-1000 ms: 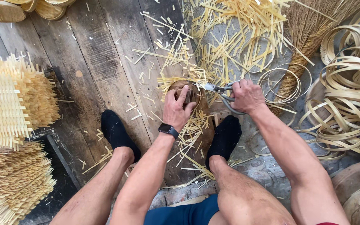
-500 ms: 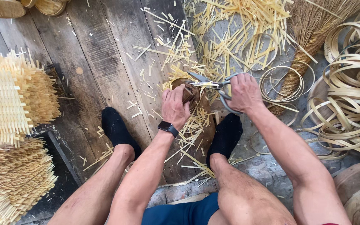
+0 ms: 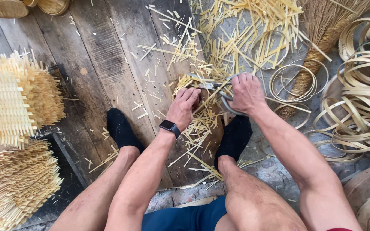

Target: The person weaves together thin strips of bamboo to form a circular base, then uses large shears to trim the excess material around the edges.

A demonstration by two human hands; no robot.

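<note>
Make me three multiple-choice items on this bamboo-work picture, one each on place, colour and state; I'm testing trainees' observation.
1. Where are the coiled bamboo hoops? A the person's right B the person's left C on their lap
2. What colour are the socks? A white B black C red
3. What does the right hand grip? A nothing B a brush C scissors

A: the hoops lie right of the right arm. B: both feet are in black. C: the fingers close around metal handles, while the left hand presses the small woven piece.
</note>
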